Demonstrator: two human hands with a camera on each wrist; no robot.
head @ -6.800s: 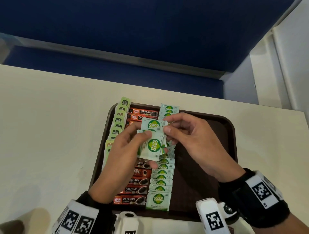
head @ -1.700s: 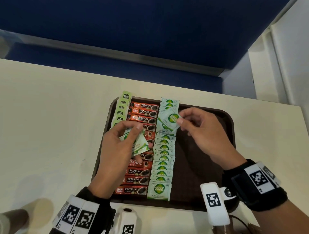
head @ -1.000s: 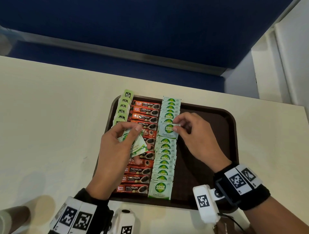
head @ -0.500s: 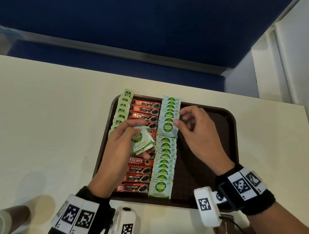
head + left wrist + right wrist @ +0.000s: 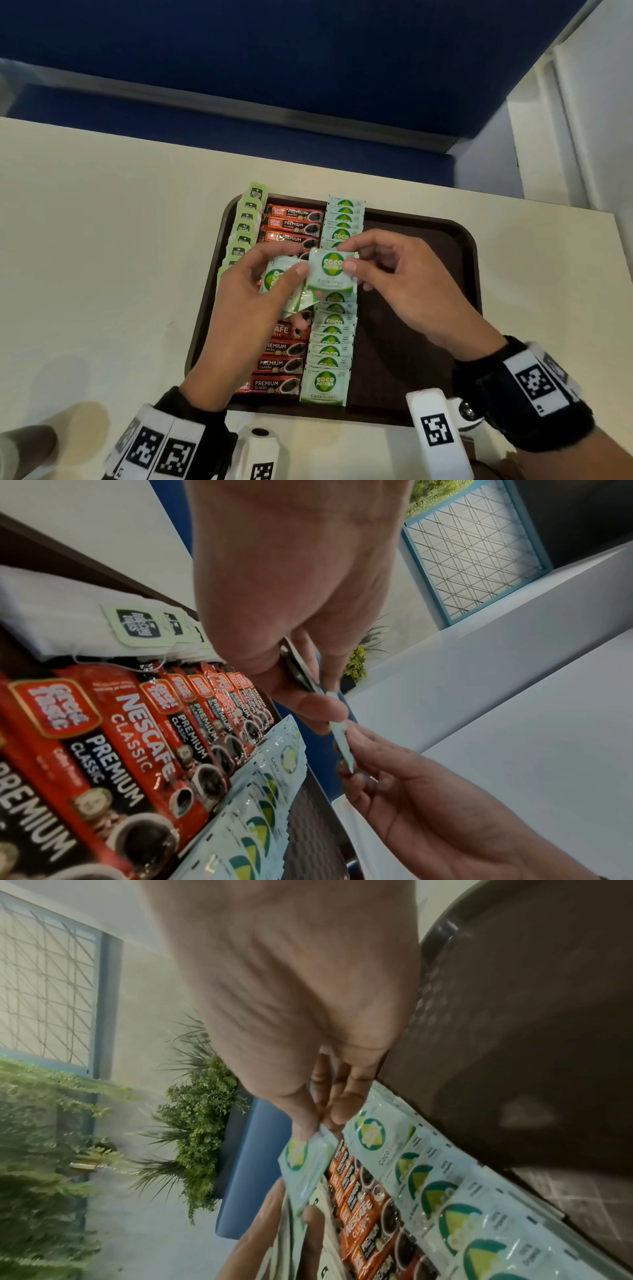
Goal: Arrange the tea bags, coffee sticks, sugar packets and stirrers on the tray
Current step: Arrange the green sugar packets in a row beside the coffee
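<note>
1. Since the earlier frame, another sugar packet (image 5: 330, 270) has been drawn from the left hand (image 5: 246, 308) stack, pinched by the right hand (image 5: 404, 291), mid-frame above the tray (image 5: 428, 240).
2. Light, limp, slippery; judged best pinched at its edge.

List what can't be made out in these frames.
- How many pale green sugar packets the left hand holds: head view, fingers cover the stack.
- Middle red coffee sticks: head view, both hands over them.
- Right hand's packet face: left wrist view, edge-on.
- Stirrers: none visible in any view.
- Brown plastic tray's near rim: head view, wrist cameras cover part.
</note>
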